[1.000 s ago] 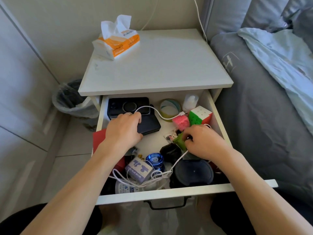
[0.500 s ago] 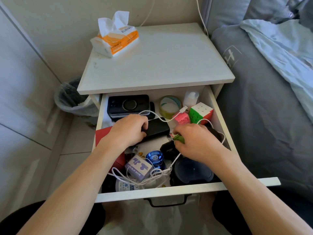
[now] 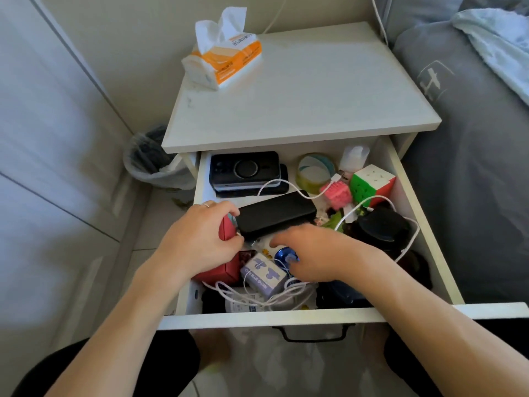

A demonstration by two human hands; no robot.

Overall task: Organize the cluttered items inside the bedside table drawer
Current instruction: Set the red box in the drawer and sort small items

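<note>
The open drawer holds mixed clutter. My left hand is closed around the upper edge of a red box at the drawer's left side. A black power bank lies tilted just right of that hand. My right hand lies over a blue yo-yo, fingers reaching left under the power bank's near edge; whether it grips anything is hidden. A small lavender box and a tangled white cable lie near the front.
At the back of the drawer are a black device stack, a tape roll, a white bottle, a pink toy and a puzzle cube. A black jar sits right. A tissue pack is on top; bin left, bed right.
My left hand left the power bank and took the red box's edge. My right hand moved left and nearer, off the green item, over the blue yo-yo. The power bank shifted right.
</note>
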